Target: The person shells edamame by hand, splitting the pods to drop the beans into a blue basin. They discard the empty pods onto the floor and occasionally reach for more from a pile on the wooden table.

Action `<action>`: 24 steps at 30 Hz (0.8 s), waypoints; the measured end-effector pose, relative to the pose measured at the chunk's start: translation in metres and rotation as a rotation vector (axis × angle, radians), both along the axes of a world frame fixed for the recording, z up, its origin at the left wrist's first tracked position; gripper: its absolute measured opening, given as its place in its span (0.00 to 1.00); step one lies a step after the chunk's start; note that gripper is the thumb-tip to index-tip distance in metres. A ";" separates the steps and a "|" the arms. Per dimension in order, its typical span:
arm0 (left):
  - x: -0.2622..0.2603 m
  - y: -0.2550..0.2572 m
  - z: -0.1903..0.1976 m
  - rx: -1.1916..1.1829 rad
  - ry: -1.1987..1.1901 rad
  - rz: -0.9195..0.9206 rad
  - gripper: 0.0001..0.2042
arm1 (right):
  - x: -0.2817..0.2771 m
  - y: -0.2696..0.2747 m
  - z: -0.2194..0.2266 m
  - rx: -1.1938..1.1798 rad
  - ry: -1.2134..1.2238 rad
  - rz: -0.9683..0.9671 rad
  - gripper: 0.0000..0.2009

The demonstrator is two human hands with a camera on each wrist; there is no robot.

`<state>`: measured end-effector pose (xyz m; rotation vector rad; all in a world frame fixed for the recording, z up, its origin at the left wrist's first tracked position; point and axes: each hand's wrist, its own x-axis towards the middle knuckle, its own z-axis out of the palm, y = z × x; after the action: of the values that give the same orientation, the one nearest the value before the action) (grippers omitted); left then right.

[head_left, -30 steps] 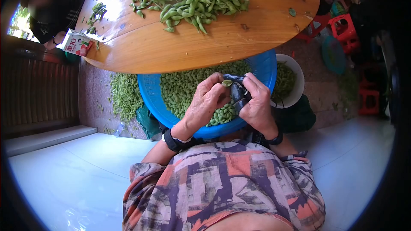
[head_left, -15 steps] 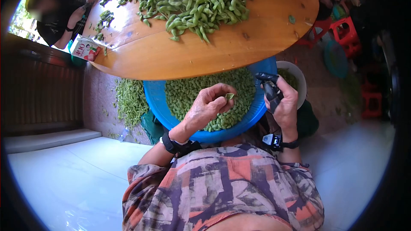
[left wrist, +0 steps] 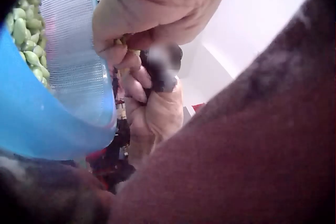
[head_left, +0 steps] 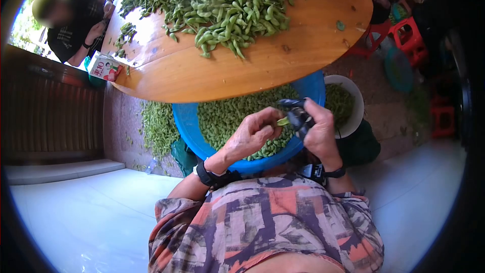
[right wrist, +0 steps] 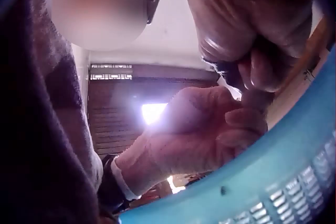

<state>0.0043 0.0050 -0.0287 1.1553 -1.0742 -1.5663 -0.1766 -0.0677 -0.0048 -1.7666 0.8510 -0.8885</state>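
My left hand (head_left: pixel 255 134) pinches a green edamame pod (head_left: pixel 283 121) between thumb and fingers, above a blue basin (head_left: pixel 185 126). Shelled green beans (head_left: pixel 220 116) fill much of the basin. Black coverings (head_left: pixel 302 121) wrap the thumb and some fingers of my right hand (head_left: pixel 322 130), which meets the pod's right end and is slightly blurred. In the left wrist view the black-covered tips (left wrist: pixel 163 66) come right up to the left fingertips, and the pod is mostly hidden. The right wrist view shows both hands' curled fingers close together over the basin's rim.
A wooden table (head_left: pixel 202 83) overhangs the basin's far side, bearing a heap of edamame pods (head_left: pixel 242 15) and a small carton (head_left: pixel 105 67). A white bucket (head_left: pixel 357 106) with pods stands right. Loose pods (head_left: pixel 159 124) lie on the floor left. Another person (head_left: pixel 76 25) sits far left.
The hands were together, then my right hand drew away to the right while the left kept the green pod. Now the right hand is back at the pod.
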 end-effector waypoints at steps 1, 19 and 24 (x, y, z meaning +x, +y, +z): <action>0.006 0.001 0.000 -0.059 -0.138 -0.102 0.16 | -0.008 -0.003 0.000 0.154 -0.021 -0.060 0.08; 0.099 -0.093 0.064 -0.823 -1.467 0.090 0.12 | -0.094 -0.049 0.006 -0.354 0.457 -0.617 0.17; 0.079 -0.070 0.061 -0.575 -0.989 0.342 0.10 | -0.047 -0.036 0.005 -0.251 0.210 -0.291 0.12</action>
<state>0.0829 -0.0654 0.0327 1.5968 -1.6769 -0.2971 -0.2233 -0.1033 0.0005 -2.0107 1.1987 -1.0466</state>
